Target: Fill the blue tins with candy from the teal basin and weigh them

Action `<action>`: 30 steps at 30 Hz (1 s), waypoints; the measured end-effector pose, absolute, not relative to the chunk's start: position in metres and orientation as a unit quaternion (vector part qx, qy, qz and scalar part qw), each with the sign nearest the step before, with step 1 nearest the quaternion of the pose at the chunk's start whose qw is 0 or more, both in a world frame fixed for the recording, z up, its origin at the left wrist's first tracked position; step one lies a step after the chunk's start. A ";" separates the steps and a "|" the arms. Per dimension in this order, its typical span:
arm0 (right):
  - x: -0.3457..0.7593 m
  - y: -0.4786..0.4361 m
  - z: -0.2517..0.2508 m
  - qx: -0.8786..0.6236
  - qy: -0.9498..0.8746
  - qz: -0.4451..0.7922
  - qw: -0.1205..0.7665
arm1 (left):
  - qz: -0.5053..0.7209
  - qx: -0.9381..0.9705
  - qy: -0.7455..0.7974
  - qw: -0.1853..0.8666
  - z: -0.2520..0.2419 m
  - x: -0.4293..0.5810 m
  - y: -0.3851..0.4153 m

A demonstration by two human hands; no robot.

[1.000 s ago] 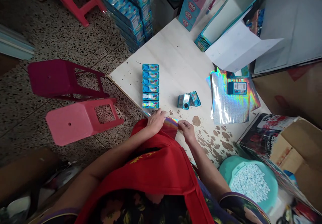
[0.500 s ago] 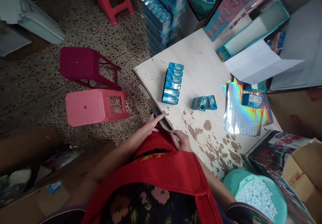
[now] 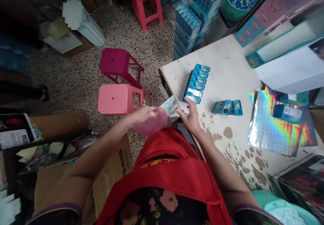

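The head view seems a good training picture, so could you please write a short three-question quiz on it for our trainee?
1. Count: how many blue printed boxes make up the row on the white tabletop?

2. True or false: the light-pink stool stands nearer the person than the magenta stool.

3. Choose one: which hand is nearer that row?
A) left
B) right

Key:
1. Six.
2. True.
3. B; the right hand is beside the row's near end, while the left hand grips the iridescent sheet.

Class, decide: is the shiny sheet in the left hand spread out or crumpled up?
Spread out: the shiny sheet shows a broad face beside the left hand; blur may hide folds.
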State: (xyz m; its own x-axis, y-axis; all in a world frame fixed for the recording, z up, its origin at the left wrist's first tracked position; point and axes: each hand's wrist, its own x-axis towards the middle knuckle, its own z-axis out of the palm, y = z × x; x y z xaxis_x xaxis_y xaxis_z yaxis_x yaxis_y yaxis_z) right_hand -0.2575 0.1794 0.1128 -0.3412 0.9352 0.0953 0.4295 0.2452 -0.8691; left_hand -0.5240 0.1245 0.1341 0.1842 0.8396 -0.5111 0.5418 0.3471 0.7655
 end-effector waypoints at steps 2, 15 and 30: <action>-0.272 0.191 0.117 -0.462 -0.691 0.463 0.308 | 0.095 0.612 0.564 0.546 0.145 -0.524 0.128; -0.158 0.137 0.093 -0.641 -0.448 0.549 0.294 | -0.052 0.783 0.543 0.301 0.105 -0.416 0.159; -0.111 0.126 0.070 -0.702 -0.289 0.536 0.370 | -0.013 0.882 0.412 0.228 0.079 -0.365 0.183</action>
